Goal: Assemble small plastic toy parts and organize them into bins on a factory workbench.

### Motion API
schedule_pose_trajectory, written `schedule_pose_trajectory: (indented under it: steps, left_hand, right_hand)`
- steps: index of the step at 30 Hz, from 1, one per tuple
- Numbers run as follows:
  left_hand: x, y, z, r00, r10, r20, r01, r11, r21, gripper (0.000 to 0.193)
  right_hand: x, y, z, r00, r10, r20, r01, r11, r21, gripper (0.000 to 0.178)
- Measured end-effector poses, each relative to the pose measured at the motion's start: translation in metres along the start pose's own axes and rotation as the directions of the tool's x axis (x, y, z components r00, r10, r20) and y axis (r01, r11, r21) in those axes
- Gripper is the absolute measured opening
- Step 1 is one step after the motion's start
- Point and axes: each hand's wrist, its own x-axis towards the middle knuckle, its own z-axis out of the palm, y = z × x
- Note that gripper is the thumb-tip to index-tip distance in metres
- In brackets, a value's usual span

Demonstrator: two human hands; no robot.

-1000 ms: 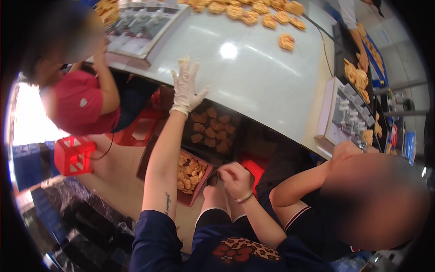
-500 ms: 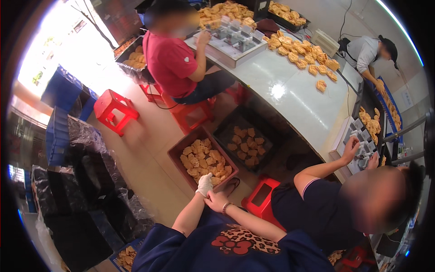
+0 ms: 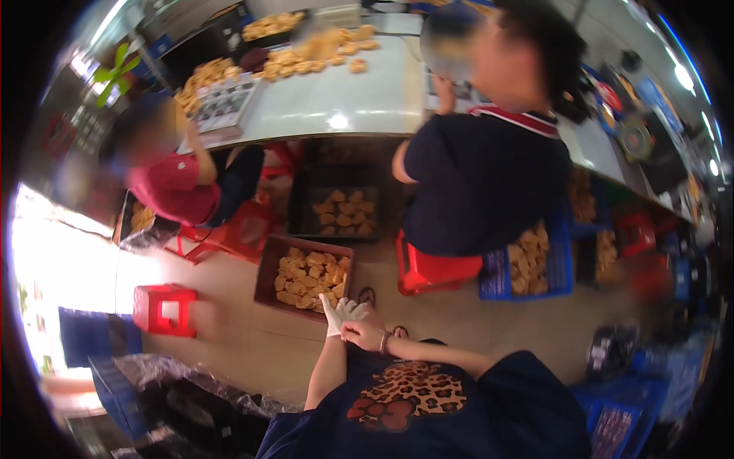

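Note:
My left hand (image 3: 342, 312) wears a white glove, its fingers spread and holding nothing. My bare right hand (image 3: 365, 331), with a bracelet at the wrist, is closed on the glove's cuff beside the left wrist. Just beyond both hands, a reddish-brown bin (image 3: 267, 284) stands on the floor. Inside it lies a pile of small tan, irregular pieces (image 3: 310, 277), whose exact kind I cannot make out. The gloved fingertips overlap the bin's near edge in the picture; whether they touch it is unclear.
A black tray (image 3: 302, 200) of similar pieces lies under the long white table (image 3: 336, 103). One person in dark blue (image 3: 489, 180) sits at right, another in red (image 3: 180, 183) at left. A red stool (image 3: 166, 310) and blue crates (image 3: 562, 268) stand around. Black plastic-wrapped stacks (image 3: 199, 405) are nearby.
My view has swung to the right, so the table now runs across the top. The gloved fingers have spread apart, while my right hand stays at the glove's cuff.

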Motion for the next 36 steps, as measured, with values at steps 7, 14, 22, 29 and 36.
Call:
schedule_pose_trajectory:
  steps: [7, 14, 22, 29, 36]
  left_hand:
    - [0.088, -0.001, 0.032, 0.917, 0.023, 0.397, -0.042, 0.998, 0.037, 0.107]
    - [-0.058, 0.074, 0.156, 0.652, 0.621, 0.435, -0.192, 0.69, -0.698, 0.005]
    - [-0.068, 0.153, 0.085, 0.755, 0.655, 0.004, -0.655, 0.755, 0.016, 0.034]
    - [0.004, 0.239, 0.053, 0.644, 0.755, 0.125, -0.762, 0.619, 0.193, 0.033]
    - [0.108, 0.343, 0.188, 0.367, 0.648, 0.668, -0.718, -0.258, 0.646, 0.075]
  right_hand:
    - [-0.011, -0.006, -0.033, 0.993, 0.103, -0.057, -0.071, 0.91, 0.408, 0.026]
    - [0.012, -0.045, 0.007, 0.982, 0.178, -0.062, -0.134, 0.892, 0.432, 0.031]
    - [0.077, -0.118, 0.075, 0.709, -0.65, 0.275, 0.604, 0.357, -0.713, 0.022]
    - [0.171, -0.113, 0.006, 0.648, -0.715, -0.262, 0.361, 0.592, -0.721, 0.014]
    - [0.272, -0.075, -0.229, 0.435, -0.731, -0.526, -0.016, 0.578, -0.816, 0.015]
